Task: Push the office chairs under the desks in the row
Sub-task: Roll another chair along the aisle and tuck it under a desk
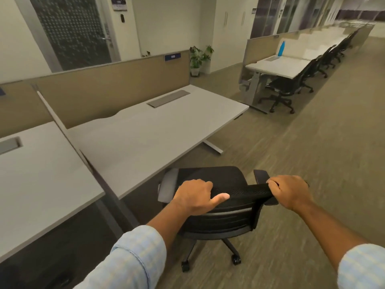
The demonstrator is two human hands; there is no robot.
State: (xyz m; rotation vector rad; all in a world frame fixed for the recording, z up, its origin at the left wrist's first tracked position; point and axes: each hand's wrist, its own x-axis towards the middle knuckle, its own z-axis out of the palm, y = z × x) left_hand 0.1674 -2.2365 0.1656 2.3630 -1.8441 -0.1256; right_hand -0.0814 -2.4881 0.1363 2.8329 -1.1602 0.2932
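Black mesh office chair [218, 205], castered, beside desk [145, 130]; left hand [194, 196], right hand [289, 193] grip backrest top.

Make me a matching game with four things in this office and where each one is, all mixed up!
Things:
1. office chair
2. blue bottle
3. potted plant
4. number sign

Places:
A. standing on the far desk
B. standing on the carpet at the end of the partition
C. fixed to the partition behind the near desk
D. gripped at its backrest top by the left hand and the right hand

Pairs: 1-D, 2-A, 3-B, 4-C
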